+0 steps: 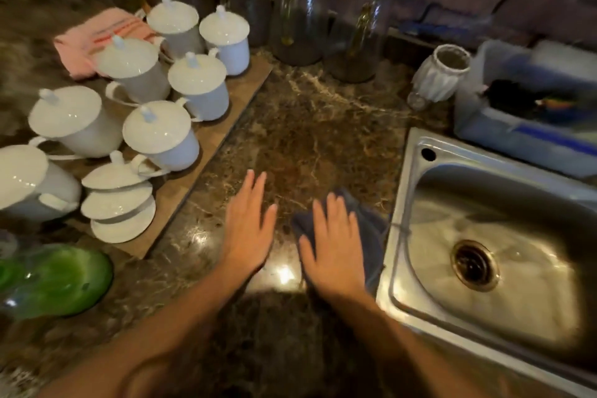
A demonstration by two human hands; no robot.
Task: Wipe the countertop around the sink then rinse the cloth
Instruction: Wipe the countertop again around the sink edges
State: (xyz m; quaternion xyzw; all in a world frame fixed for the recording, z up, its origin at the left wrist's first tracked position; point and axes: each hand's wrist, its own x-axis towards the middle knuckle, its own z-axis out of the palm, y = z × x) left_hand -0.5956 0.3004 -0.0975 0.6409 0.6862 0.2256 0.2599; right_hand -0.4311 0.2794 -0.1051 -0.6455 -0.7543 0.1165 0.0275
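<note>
A dark blue cloth (371, 229) lies on the brown marble countertop (310, 126), right beside the left rim of the steel sink (400, 191). My right hand (336, 245) presses flat on the cloth with straight fingers. My left hand (250, 220) lies flat on the bare countertop just to the left of the cloth, fingers straight and holding nothing. The sink basin looks wet, with its drain (475, 265) in the middle.
Several white lidded cups (161, 132) and stacked lids stand on a wooden board (206, 165) at the left. A pink towel (97, 32) lies behind them. Glass bottles (300, 10) line the back. A grey tub (517, 136) sits behind the sink, green glassware (61, 278) at front left.
</note>
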